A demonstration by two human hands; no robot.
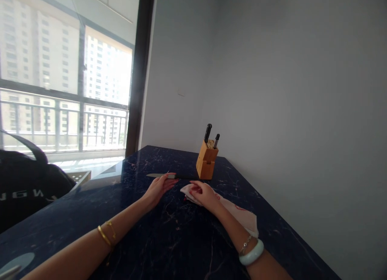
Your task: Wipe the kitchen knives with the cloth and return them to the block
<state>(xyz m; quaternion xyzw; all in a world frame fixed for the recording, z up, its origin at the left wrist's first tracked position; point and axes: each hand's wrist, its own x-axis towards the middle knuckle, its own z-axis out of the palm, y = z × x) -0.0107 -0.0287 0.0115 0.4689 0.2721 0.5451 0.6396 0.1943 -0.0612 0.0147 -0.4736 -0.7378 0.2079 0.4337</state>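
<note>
A knife [187, 177] with a black handle lies level across the view, its blade pointing left. My left hand [159, 189] is at the blade near the handle, thumb and fingers closed about it; the exact contact is partly hidden. My right hand [205, 195] is closed on a white cloth [242, 216] with red markings, the bunched end under its fingers. The rest of the cloth trails right, partly behind my forearm. Just beyond the knife handle stands a wooden knife block [207, 161] holding a black-handled knife [208, 132] and another black-handled tool [216, 140].
The dark blue marbled table [169, 247] reaches to the grey wall [287, 110] on the right. A black bag [27, 183] is beyond the left edge, near a large window [63, 70]. A pale round object [18, 264] sits at the lower left corner.
</note>
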